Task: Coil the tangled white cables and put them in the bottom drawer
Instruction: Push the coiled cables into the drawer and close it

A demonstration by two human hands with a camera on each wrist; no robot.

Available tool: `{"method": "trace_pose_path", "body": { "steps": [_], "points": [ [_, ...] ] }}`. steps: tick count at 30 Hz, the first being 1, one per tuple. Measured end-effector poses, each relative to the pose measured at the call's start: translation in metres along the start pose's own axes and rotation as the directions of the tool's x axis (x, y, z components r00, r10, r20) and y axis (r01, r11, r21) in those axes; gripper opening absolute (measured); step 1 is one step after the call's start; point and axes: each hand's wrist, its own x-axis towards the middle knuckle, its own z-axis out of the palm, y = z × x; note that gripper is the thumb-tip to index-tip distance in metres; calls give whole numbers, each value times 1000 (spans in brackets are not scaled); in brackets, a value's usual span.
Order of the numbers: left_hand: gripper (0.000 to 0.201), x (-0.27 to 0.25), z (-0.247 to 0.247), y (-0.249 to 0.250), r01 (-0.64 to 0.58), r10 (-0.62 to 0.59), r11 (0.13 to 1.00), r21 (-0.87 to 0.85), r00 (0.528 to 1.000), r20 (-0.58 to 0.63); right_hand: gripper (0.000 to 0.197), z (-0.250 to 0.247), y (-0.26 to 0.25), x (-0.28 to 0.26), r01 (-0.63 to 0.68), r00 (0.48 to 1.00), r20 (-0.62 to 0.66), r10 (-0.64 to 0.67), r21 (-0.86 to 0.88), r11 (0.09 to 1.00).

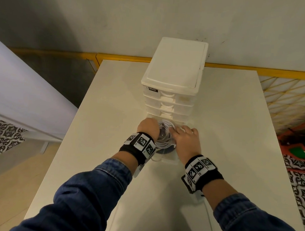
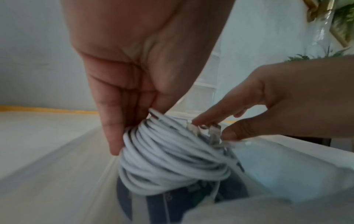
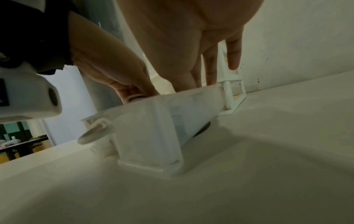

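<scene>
The white cables (image 2: 172,156) are wound into a thick coil, also seen in the head view (image 1: 164,137). My left hand (image 2: 138,121) grips the coil from above and holds it inside the pulled-out bottom drawer (image 1: 166,159). My right hand (image 2: 212,128) pinches the cable plugs (image 2: 214,134) on the coil's right side between thumb and index finger. In the head view the left hand (image 1: 150,127) and right hand (image 1: 183,131) meet over the drawer. From the right wrist the translucent drawer (image 3: 153,128) hides most of the coil, and a loop of cable (image 3: 134,97) shows at its rim.
A white drawer tower (image 1: 175,68) stands at the back of the white table (image 1: 227,138), its upper drawers closed. Something dark and flat (image 2: 172,201) lies in the drawer under the coil. A yellow wire rack (image 1: 290,99) is right of the table, a wall behind.
</scene>
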Motion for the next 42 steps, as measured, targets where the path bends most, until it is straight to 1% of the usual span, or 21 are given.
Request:
{"method": "trace_pose_path", "body": {
  "steps": [2,5,6,8,10,13,15,17,19,20,24,26,29,33,35,36,38,39,40,42],
  "points": [
    [30,-2,1,1,-6,7,998,67,1000,-10,60,0,-1,-1,2,996,84,3,-53,999],
    [28,-8,9,4,-20,25,994,111,999,-43,60,5,-1,-8,66,978,200,-50,-71,995],
    [28,-10,9,5,-22,27,993,114,999,-47,60,8,-1,-10,77,978,201,-63,-59,995],
    [29,-9,9,6,-24,29,994,110,998,-47,67,10,-1,-15,83,980,185,-80,-10,996],
    [29,-7,7,6,-40,44,995,86,998,-42,81,14,0,-16,105,973,201,-110,33,994],
    [28,-7,6,5,-38,39,999,21,997,-59,101,15,4,-13,153,952,274,-137,-38,987],
    [27,-8,6,3,-21,15,998,-60,995,-101,105,11,5,-10,172,942,302,-149,-52,984],
    [25,-9,4,2,10,-31,987,-157,991,-133,107,11,6,-10,183,926,340,-163,-27,983],
    [22,-11,4,1,-2,-25,982,-187,989,-146,114,12,6,-12,194,919,353,-175,-18,981],
    [20,-11,5,1,-20,-5,986,-166,989,-146,117,13,6,-13,201,920,349,-180,-26,979],
    [22,-11,6,2,-118,116,993,-10,986,-121,114,17,7,-13,207,921,343,-182,-38,978],
    [23,-12,5,3,-147,148,989,21,983,-107,114,16,7,-13,219,921,340,-191,-44,975],
    [26,-10,-1,-3,-154,152,988,-20,983,-102,113,15,7,-12,222,920,339,-197,-36,974],
    [31,-6,-16,-18,-149,142,974,-170,989,-52,110,12,7,-11,211,913,359,-193,-12,977],
    [35,-6,-22,-28,-116,114,964,-238,993,-20,109,13,7,-11,207,913,361,-192,-3,978],
    [36,-6,-25,-34,-85,79,955,-285,996,-32,109,12,7,-11,207,912,362,-191,-6,978],
    [33,-6,-36,-44,-30,-20,919,-394,992,-122,109,11,6,-11,206,908,376,-185,-17,978],
    [32,-7,-43,-48,-19,-79,894,-447,977,-199,108,10,6,-11,204,906,381,-183,-15,979],
    [33,-7,-52,-50,-21,-146,860,-510,947,-285,107,9,6,-11,201,906,381,-183,-8,979],
    [37,-9,-74,-48,-70,-298,740,-669,858,-418,105,9,5,-11,197,907,376,-188,14,980]
  ]
}}
